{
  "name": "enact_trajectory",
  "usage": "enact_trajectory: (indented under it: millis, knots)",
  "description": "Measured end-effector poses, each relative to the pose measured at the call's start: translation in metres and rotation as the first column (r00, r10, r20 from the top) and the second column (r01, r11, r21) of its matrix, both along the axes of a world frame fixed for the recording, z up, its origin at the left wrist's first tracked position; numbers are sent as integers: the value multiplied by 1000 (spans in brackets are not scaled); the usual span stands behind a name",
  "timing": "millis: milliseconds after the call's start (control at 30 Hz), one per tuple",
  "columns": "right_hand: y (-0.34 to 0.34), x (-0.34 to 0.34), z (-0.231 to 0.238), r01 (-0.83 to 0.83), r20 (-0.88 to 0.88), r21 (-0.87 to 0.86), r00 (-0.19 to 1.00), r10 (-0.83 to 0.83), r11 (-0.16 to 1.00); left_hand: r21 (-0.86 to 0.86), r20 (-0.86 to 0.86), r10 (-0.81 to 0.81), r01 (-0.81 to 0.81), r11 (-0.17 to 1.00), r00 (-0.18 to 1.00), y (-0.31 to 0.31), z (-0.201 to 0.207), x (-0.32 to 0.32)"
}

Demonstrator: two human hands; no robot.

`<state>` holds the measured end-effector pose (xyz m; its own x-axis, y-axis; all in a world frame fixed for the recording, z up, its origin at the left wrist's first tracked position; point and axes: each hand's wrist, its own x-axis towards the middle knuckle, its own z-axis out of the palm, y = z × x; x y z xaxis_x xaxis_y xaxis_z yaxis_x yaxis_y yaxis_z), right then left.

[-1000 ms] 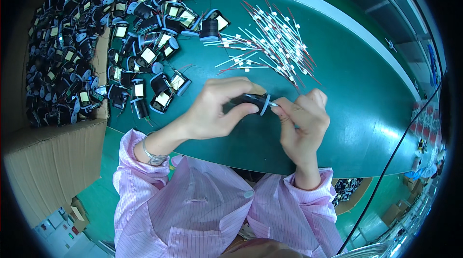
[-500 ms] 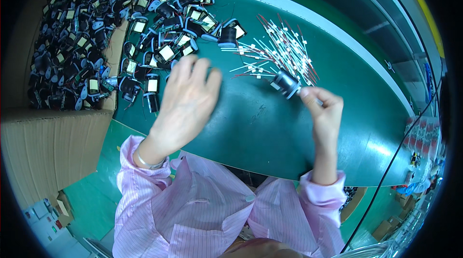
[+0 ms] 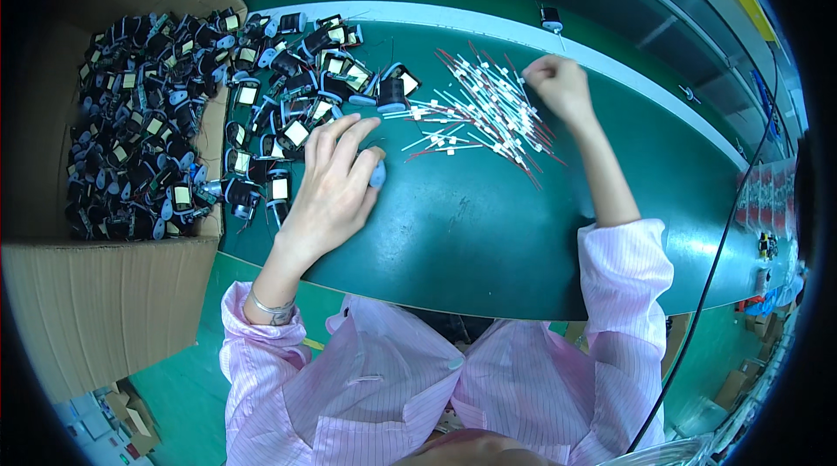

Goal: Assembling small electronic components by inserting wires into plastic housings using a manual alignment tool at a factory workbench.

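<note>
My left hand (image 3: 336, 187) is closed round a black cylindrical unit with a blue-grey end cap (image 3: 377, 174). Most of that unit hides under my fingers, just right of a heap of similar black units (image 3: 296, 132) with pale yellow pads. Reaching far right, my right hand (image 3: 560, 89) has curled fingers beside a pile of white and red wire leads with small white connectors (image 3: 497, 104). Whatever those fingers hold, if anything, is hidden. Beyond the table's far edge sits another black unit (image 3: 551, 18), a short white lead hanging toward my hand.
A large cardboard box (image 3: 113, 309) full of black units stands at the left, against the green table (image 3: 436, 248). A white rail (image 3: 418, 17) borders the table's far side. A black cable (image 3: 711, 292) crosses at the right, near red-and-white packets (image 3: 767, 197).
My right hand has moved away from me and let go of its black unit, which now sits past the far rail. My left hand has taken hold of a unit by the heap.
</note>
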<state>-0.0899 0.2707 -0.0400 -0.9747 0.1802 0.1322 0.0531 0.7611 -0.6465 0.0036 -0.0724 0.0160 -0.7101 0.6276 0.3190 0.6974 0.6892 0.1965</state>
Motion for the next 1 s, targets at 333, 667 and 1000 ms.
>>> enact_trajectory:
  millis: [333,667,1000]
  knots:
    - [-34,-2,36,-145,206,581,978,27,801,902,357,-513,-145,407,781,61,5,-15]
    - [-45,93,57,-247,-248,-307,953,173,919,702,562,-792,-645,303,240,63,-17,-24]
    - [-93,159,44,-125,-86,-958,984,155,260,727,680,-599,-498,474,423,55,-9,-24]
